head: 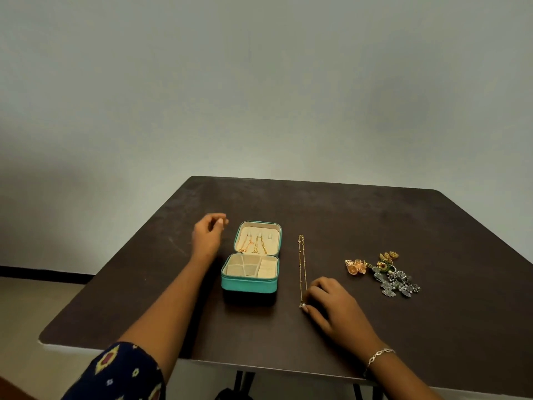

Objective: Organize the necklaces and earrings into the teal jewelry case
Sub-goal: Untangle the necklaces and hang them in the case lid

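The teal jewelry case lies open on the dark table, cream lining up. Two gold necklaces hang on hooks in its lid; the tray compartments below look bare. A thin gold chain necklace lies stretched out just right of the case. My right hand rests at the chain's near end, fingertips pinching it by the small pendant. My left hand hovers left of the lid, fingers curled with nothing seen in them. A heap of gold and silver earrings lies further right.
The brown table ends near my body and on the left, with floor below. A grey wall stands behind it. A bracelet is on my right wrist. Table legs show under the near edge.
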{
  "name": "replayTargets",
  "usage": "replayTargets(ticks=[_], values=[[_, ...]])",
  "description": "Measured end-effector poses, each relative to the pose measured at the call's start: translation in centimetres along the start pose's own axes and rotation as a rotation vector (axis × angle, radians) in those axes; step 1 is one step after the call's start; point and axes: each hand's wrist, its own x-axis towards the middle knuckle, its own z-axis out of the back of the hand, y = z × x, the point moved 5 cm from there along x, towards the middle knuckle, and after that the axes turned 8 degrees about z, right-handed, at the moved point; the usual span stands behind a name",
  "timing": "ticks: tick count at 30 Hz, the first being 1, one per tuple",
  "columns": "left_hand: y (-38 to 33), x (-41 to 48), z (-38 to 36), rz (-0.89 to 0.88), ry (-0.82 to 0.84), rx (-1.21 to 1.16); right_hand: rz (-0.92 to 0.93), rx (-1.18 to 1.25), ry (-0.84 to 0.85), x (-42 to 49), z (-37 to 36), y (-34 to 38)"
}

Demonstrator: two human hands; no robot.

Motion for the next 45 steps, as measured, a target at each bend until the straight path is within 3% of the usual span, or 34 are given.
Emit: replayTargets(ticks=[4, 8, 14, 20, 39, 45], values=[[-6.9, 0.7, -1.4, -0.331, -0.016, 0.28, 0.002, -0.003, -0.003, 0.0, 0.0, 0.0], [-9.7, 1.0, -7.4, -0.452, 0.221, 0.524, 0.01, 0.024, -0.017, 0.1, -0.1, 0.0], [-8.7, 0.2, -16.1, -0.506, 0.541, 0.838, 0.026, 0.035, -0.015, 0.0, 0.0, -0.3], [-5.2, 2.0, -19.0, -0.359, 0.702, 1.124, 0.029, 0.024, -0.04, 0.0, -0.3, 0.0], [-3.9, 1.9, -19.8, -0.285, 0.756, 1.117, 0.042, 0.032, -0.109, -0.2, 0.1, 0.0], [-6.0, 2.0, -18.5, -0.319, 0.724, 0.91, 0.133, 0.119, -0.135, -0.3, 0.8, 0.6]])
